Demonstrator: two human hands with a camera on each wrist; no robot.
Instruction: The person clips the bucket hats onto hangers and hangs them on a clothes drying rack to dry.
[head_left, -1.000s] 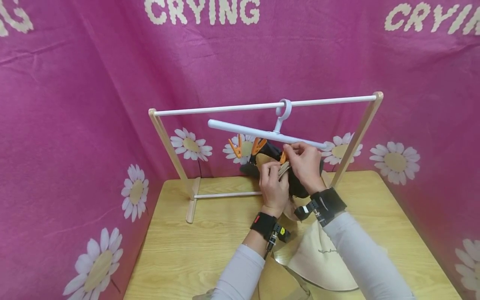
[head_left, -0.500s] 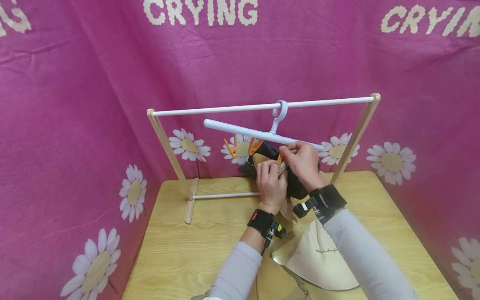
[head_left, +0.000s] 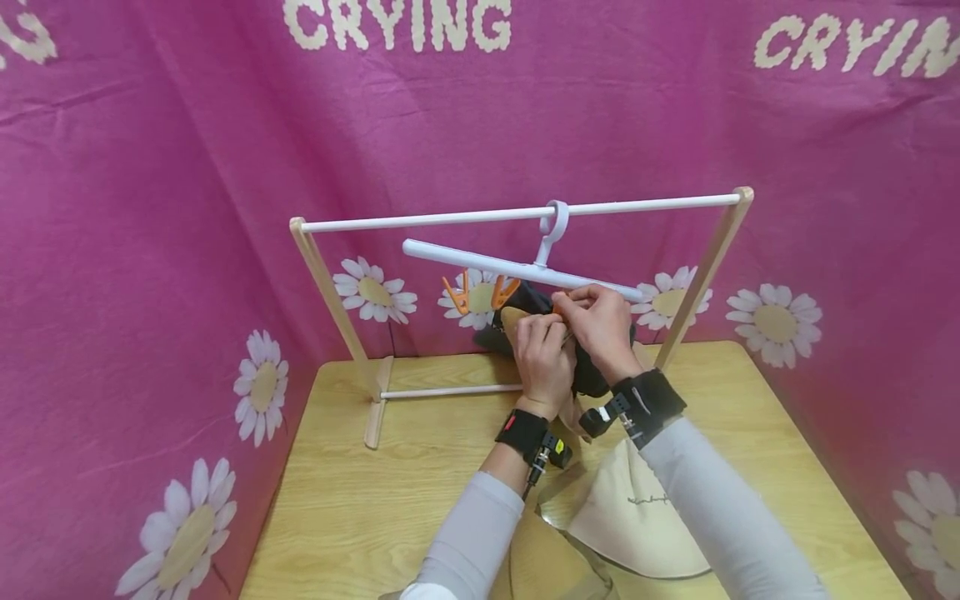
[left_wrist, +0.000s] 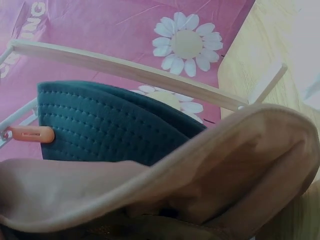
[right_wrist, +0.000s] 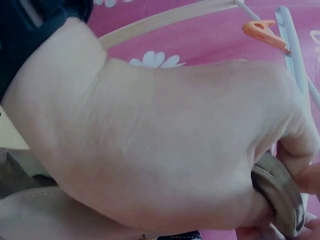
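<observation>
A tan cloth hat (left_wrist: 240, 165) is bunched up under the white hanger (head_left: 480, 260), its brim folded. My left hand (head_left: 543, 358) grips the fold from below. Close above it, my right hand (head_left: 602, 329) pinches an orange clip (head_left: 558, 307) beneath the hanger bar, mostly covered by the fingers. In the right wrist view, a folded edge of fabric (right_wrist: 280, 195) shows between the fingers. Behind hangs a dark stitched hat (left_wrist: 110, 120), its edge held by another orange clip (left_wrist: 32, 133). A further orange clip (head_left: 457, 293) dangles at the hanger's left with nothing in it.
The hanger hooks on the white rail (head_left: 420, 220) of a small wooden rack, tilted down to the right. On the wooden table (head_left: 337, 492) lie a cream hat (head_left: 637, 525) with dark script and another tan hat (head_left: 555, 567). A pink curtain (head_left: 187, 167) encloses the back and sides.
The hands have drawn closer together at the clip, and the folded tan edge visible earlier between them is now mostly covered. The whole scene has shifted slightly left in the head view.
</observation>
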